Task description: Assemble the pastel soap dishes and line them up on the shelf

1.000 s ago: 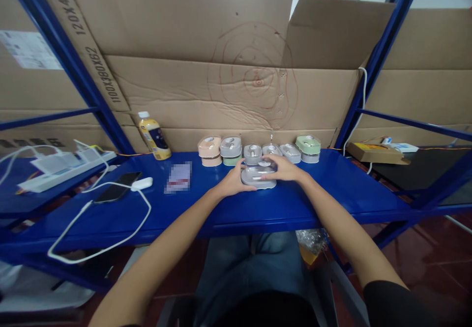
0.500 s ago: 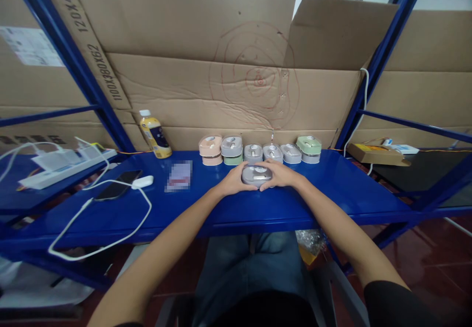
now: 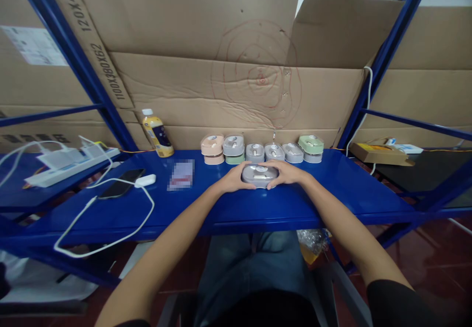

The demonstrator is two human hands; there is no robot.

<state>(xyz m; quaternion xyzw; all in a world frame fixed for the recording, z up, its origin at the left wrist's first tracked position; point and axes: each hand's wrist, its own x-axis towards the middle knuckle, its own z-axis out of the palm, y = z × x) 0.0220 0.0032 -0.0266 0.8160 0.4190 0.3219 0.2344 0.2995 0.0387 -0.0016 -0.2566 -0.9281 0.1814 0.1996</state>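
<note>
A grey oval container [image 3: 260, 175] with a clear lid stands on the blue table [image 3: 228, 214] in front of me. My left hand [image 3: 236, 178] holds its left end, thumb at the front and fingers behind. My right hand [image 3: 286, 173] grips the right end the same way. Behind it is a row of smaller containers: a pink stack [image 3: 213, 149], a grey one on a green one [image 3: 233, 148], several single grey ones [image 3: 274, 152], and a green one on a grey one [image 3: 311, 148].
Left of the containers stand a yellow bottle [image 3: 158, 134] and a blurred flat item [image 3: 181, 174]. A phone [image 3: 121, 184], a white cable [image 3: 138, 226] and a power strip [image 3: 73, 165] lie farther left. Cardboard [image 3: 177, 76] backs the table. An open carton [image 3: 381, 154] is at right.
My right hand has shifted slightly right on the container, showing more of its lid between my hands. The whole view has moved a little.
</note>
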